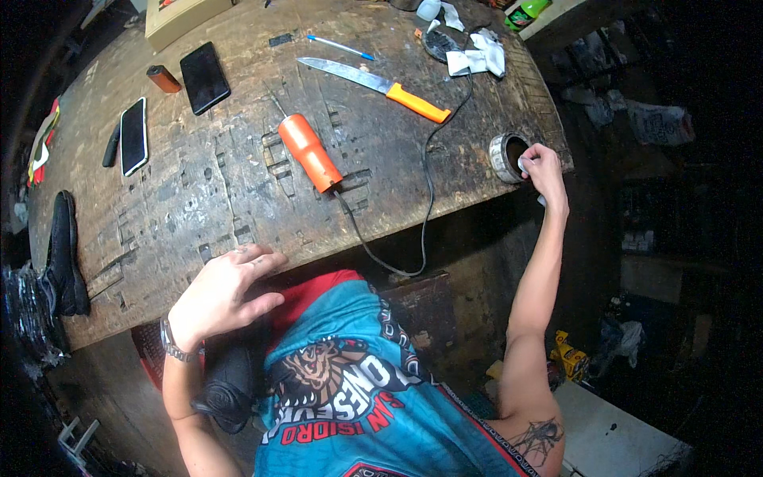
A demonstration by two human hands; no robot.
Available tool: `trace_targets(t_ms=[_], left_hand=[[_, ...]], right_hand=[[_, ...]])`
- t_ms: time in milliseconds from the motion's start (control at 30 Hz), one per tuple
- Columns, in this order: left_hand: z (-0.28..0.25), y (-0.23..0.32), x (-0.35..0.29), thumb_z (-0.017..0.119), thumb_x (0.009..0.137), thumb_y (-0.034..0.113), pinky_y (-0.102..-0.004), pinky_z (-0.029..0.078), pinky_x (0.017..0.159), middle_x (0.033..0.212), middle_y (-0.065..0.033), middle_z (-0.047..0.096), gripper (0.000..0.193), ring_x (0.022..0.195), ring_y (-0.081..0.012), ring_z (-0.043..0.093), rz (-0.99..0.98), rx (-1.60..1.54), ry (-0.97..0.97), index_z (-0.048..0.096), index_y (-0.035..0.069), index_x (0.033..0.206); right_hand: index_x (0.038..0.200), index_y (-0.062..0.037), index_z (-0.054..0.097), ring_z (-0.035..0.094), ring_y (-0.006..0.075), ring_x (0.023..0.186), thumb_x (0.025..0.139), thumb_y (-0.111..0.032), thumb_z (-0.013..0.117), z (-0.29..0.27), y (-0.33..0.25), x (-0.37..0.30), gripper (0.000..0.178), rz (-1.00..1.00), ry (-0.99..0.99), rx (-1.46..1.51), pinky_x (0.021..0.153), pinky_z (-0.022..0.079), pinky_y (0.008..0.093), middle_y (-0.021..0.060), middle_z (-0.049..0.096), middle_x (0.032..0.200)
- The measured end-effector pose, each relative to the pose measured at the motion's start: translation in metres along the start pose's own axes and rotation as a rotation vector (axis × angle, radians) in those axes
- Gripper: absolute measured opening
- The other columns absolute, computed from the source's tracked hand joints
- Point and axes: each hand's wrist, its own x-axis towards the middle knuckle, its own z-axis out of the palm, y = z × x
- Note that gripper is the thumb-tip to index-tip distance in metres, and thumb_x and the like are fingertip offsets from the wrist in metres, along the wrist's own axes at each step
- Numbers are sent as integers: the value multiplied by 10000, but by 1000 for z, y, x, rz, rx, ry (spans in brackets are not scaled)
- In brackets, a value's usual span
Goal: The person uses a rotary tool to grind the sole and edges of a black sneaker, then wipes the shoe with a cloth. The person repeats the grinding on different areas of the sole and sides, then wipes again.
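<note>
My right hand (544, 173) is at the table's right edge, fingers pinched on a small white wad (522, 163), cloth or paper, at the mouth of a round can (502, 159). The inside of that can looks dark. By the table's front edge my left hand (232, 292) has its fingers stretched out and holds nothing. Below its wrist a black shoe (232, 397) rests against my lap, partly hidden by my arm. Another black shoe (65, 258) lies on the table's left side.
On the worn wooden table (183, 230) lie an orange corded tool (308, 155) with a thin metal tip, an orange-handled knife (413, 102), a pen (340, 47), two phones (205, 78) and white scraps (477, 60). The cord (427, 183) hangs over the front edge.
</note>
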Motion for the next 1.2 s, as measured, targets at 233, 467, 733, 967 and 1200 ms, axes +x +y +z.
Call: trace_targets(t_ms=[233, 467, 733, 967, 1200], left_hand=[[-7, -4, -16, 761, 859, 296, -453, 513, 989, 1226, -225, 652, 531, 1127, -418, 634, -51, -73, 103, 632, 2, 1282], [-11, -18, -33, 788, 833, 252, -429, 485, 1002, 1164, -207, 674, 479, 1131, -398, 637, -68, -186, 343, 650, -15, 1206], [-3, -48, -73, 772, 867, 203, -366, 489, 948, 1100, -139, 699, 356, 1032, -265, 653, -246, -229, 619, 680, -4, 1141], [37, -83, -79, 736, 916, 144, -339, 485, 992, 1203, -80, 672, 324, 1130, -189, 623, -361, -475, 648, 664, 25, 1209], [62, -82, -70, 855, 799, 267, -421, 402, 1125, 1324, -118, 620, 559, 1279, -279, 542, -191, -387, 610, 656, 67, 1282]], right_hand=[[737, 2, 623, 679, 174, 569, 848, -115, 800, -3, -3, 20, 239, 19, -40, -173, 562, 514, 351, 106, 674, 636], [737, 2, 627, 687, 187, 582, 842, -135, 807, -1, 8, 31, 249, 33, -80, -229, 578, 523, 356, 99, 673, 626], [898, -8, 701, 661, 191, 769, 859, -146, 744, -30, 12, 23, 150, -134, -22, -203, 741, 525, 362, 113, 707, 808], [1057, 13, 733, 646, 123, 943, 963, -55, 591, 24, -87, -49, 184, -99, -37, 448, 855, 511, 278, 39, 716, 998], [1033, 13, 705, 641, 99, 904, 904, -51, 685, 190, -257, -174, 146, -186, -810, 845, 837, 524, 263, 28, 702, 963]])
